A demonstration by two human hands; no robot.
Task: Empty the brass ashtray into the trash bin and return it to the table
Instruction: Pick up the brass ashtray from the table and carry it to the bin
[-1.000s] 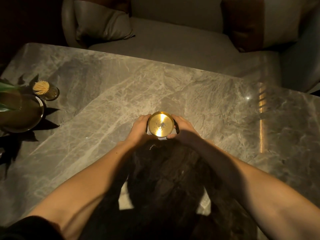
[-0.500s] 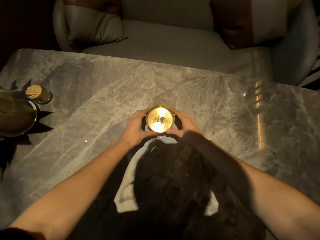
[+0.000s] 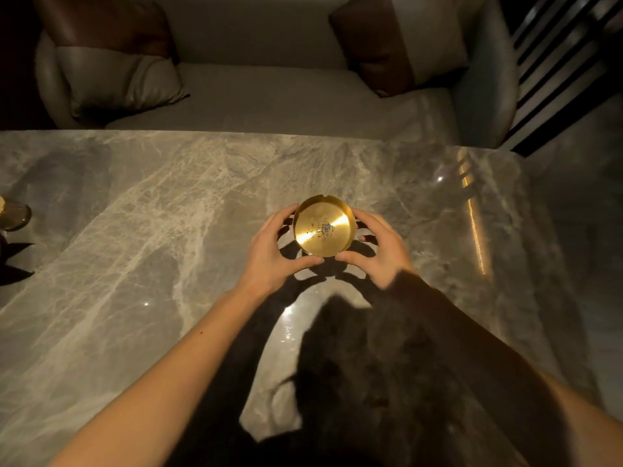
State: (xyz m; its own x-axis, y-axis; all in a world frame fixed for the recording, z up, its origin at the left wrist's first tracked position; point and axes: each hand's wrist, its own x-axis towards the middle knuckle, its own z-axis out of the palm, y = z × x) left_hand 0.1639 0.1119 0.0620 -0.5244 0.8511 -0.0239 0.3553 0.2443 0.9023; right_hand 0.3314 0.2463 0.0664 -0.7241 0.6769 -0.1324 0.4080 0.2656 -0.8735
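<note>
A round brass ashtray [image 3: 323, 227] with a small dark patch of ash at its centre sits between my two hands over the marble table [image 3: 135, 230]. My left hand [image 3: 273, 254] grips its left and near rim with thumb and spread fingers. My right hand [image 3: 381, 251] grips the right and near rim the same way. Finger shadows fall on the marble under the ashtray, so it seems slightly raised and tilted toward me. No trash bin is in view.
A pale sofa [image 3: 269, 96] with a cream cushion [image 3: 114, 82] and a brown-and-cream cushion [image 3: 397, 45] runs along the table's far edge. A small glass holder [image 3: 13, 215] stands at the left edge. Dark slats [image 3: 566, 62] rise at the far right.
My fingers have spread wider around the ashtray and it looks lifted a little off the marble. The view has shifted right, and the plant bowl at the left has left the frame.
</note>
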